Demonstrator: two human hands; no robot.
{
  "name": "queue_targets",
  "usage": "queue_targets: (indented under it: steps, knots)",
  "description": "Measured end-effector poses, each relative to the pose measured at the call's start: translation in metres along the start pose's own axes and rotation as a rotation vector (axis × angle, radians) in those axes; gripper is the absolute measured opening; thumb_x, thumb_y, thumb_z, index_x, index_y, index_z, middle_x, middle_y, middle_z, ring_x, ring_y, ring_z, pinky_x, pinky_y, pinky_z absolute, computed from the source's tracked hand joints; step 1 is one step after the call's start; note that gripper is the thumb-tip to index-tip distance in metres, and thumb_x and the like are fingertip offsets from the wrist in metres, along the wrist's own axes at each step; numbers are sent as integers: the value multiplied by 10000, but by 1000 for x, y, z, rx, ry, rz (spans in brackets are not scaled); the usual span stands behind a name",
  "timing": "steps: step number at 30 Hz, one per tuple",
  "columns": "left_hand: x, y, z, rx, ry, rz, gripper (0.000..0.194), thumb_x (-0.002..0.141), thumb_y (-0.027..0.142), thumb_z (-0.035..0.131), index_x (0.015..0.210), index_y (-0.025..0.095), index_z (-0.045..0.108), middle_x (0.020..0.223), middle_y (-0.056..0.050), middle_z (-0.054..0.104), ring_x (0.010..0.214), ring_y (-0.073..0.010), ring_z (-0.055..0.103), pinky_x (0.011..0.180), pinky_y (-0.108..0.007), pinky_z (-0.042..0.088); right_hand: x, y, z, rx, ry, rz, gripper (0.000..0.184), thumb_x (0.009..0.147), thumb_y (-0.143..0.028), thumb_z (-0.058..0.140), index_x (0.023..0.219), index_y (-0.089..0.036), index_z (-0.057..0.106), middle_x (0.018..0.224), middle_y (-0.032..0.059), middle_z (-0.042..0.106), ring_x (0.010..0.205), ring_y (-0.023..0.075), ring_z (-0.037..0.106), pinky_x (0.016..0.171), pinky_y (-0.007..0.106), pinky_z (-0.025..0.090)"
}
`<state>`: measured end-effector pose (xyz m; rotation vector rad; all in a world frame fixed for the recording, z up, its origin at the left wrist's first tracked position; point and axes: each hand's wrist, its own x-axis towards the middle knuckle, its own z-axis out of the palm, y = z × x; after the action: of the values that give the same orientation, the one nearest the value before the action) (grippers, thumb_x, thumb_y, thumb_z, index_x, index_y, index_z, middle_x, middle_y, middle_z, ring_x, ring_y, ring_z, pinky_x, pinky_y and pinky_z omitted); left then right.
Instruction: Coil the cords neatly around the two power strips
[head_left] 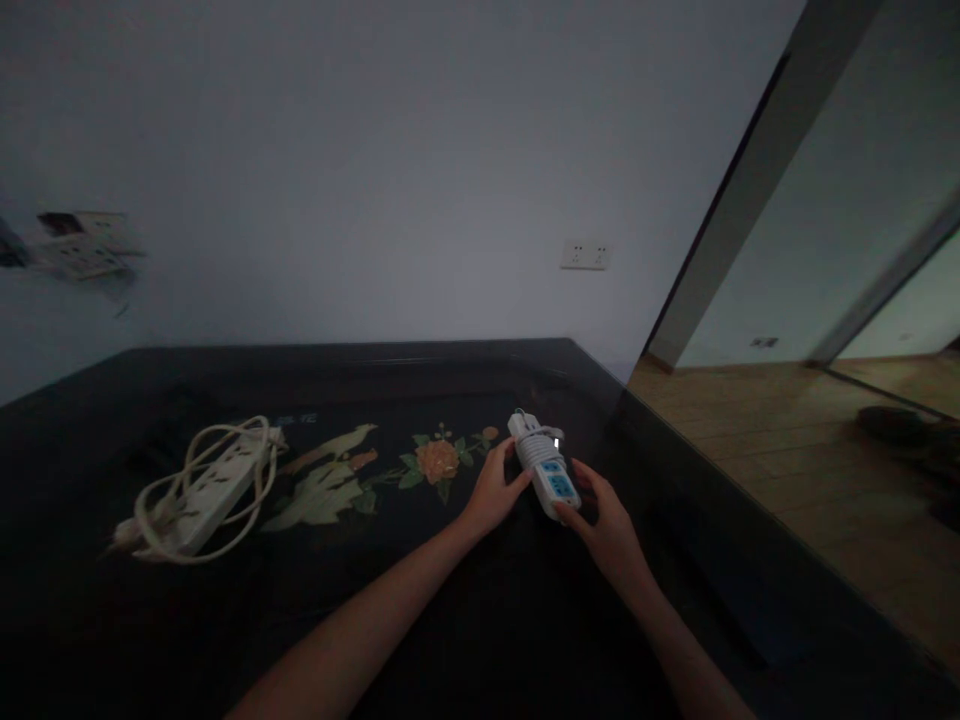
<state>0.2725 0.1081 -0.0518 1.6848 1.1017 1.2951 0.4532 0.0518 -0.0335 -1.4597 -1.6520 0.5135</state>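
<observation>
Dim room, seen from above my two bare hands at a dark, glossy table (pixel 465 620). The landmark is a painted orange flower (pixel 437 461) on its top. Right of the flower is the blue strip (pixel 556 484), a white power strip with blue sockets, its pale cord (pixel 541 448) wound round the far part. My left hand (pixel 495 492) is clamped on its left side and my right hand (pixel 609 520) on its right side and near end; I cannot tell whether it touches the table. Left of the flower is a painted bird (pixel 341 446), and farther left lies a white strip (pixel 217 492) with its cord in loose loops around it. Beyond the flower, up and to the right, an outlet (pixel 586 254) sits on the pale wall (pixel 375 180).
</observation>
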Motion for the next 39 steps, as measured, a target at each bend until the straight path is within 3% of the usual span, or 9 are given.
queue_targets:
  steps: [5, 10, 13, 16, 21, 24, 30, 36, 39]
  knots:
    - [10, 31, -17, 36, 102, 55, 470, 810, 141, 580, 1261, 157, 446, 1222, -161, 545, 1123, -246, 551, 963, -456, 441, 0, -2, -4, -31, 1, 45, 676, 757, -516, 581, 1298, -129, 462, 1287, 172, 528, 1171, 307, 512, 969, 481, 438]
    - [7, 84, -73, 203, 160, 200, 468, 810, 162, 592, 1260, 208, 470, 1227, -101, 555, 1134, -211, 540, 995, -398, 427, -3, -5, -4, -76, -37, 66, 711, 728, -602, 550, 1277, -157, 479, 1299, 155, 532, 1112, 338, 555, 927, 506, 459]
    - [-8, 103, -133, 361, 225, 228, 487, 800, 151, 582, 1270, 210, 471, 1264, -87, 528, 1202, -210, 479, 1065, -383, 354, -8, -10, -5, -99, -33, 41, 697, 708, -633, 538, 1238, -180, 510, 1281, 138, 549, 1080, 350, 575, 904, 513, 470]
    - [-31, 103, -211, 528, 349, 130, 499, 813, 165, 541, 1301, 187, 439, 1320, -104, 469, 1265, -232, 410, 1105, -408, 282, -12, -13, -7, -115, -14, -8, 673, 701, -640, 525, 1192, -180, 538, 1238, 141, 576, 1066, 361, 582, 898, 529, 467]
    - [-76, 82, -340, 717, 528, -248, 608, 762, 237, 603, 1320, 94, 407, 1397, -173, 397, 1350, -320, 286, 1130, -445, 197, -16, -12, -4, -167, 7, -105, 614, 724, -643, 505, 1145, -199, 557, 1184, 145, 601, 1024, 362, 600, 839, 527, 491]
    - [-100, 66, -387, 708, 515, -522, 628, 750, 295, 650, 1292, 69, 429, 1290, -203, 520, 1232, -374, 445, 1023, -506, 348, -19, -8, 1, -203, 9, -170, 568, 762, -633, 477, 1135, -214, 558, 1184, 137, 597, 1008, 345, 606, 823, 506, 499]
    - [-117, 38, -405, 570, 310, -732, 367, 886, 335, 574, 1197, 144, 539, 1199, -111, 582, 1029, -244, 597, 855, -422, 508, -22, -12, 5, -246, 25, -319, 472, 839, -566, 424, 1115, -207, 560, 1118, 133, 609, 972, 307, 612, 824, 472, 504]
    - [-105, 22, -405, 493, 190, -706, 330, 901, 309, 559, 1192, 154, 540, 1187, -96, 574, 995, -224, 600, 827, -426, 523, -21, -24, 1, -305, 80, -484, 421, 873, -517, 413, 1112, -210, 576, 1133, 125, 588, 1030, 321, 575, 872, 509, 474]
    - [-103, 17, -406, 496, 193, -644, 332, 901, 314, 560, 1191, 153, 542, 1187, -95, 574, 998, -227, 599, 829, -428, 521, -25, -36, 15, -239, -41, -572, 311, 885, -432, 448, 1095, -253, 591, 1132, 95, 599, 1022, 287, 592, 874, 472, 490]
